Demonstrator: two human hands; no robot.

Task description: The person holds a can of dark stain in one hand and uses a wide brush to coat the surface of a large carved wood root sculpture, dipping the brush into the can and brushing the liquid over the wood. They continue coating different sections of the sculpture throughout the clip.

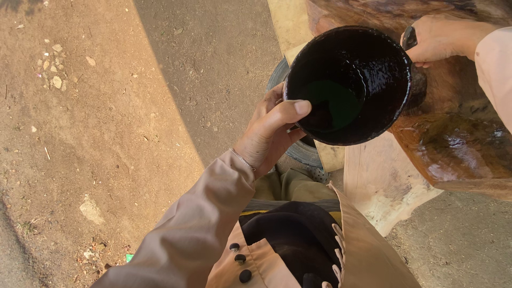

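Observation:
My left hand [269, 133] grips the rim of a black bucket [349, 85], thumb hooked over its edge. The bucket is coated inside with dark glossy liquid and has a dark pool at the bottom. My right hand [440, 38] is at the upper right, closed around a dark handle, likely a brush, whose end is hidden behind the bucket. Under both lies a large wooden slab [458, 144]; its far part looks wet and glossy brown, its near part [378, 181] is pale bare wood.
A tyre [301, 152] lies under the slab beside the bucket. Bare dirt ground [106, 133] stretches to the left, with small stones [53, 66] at the upper left. My beige sleeve and shirt fill the bottom centre.

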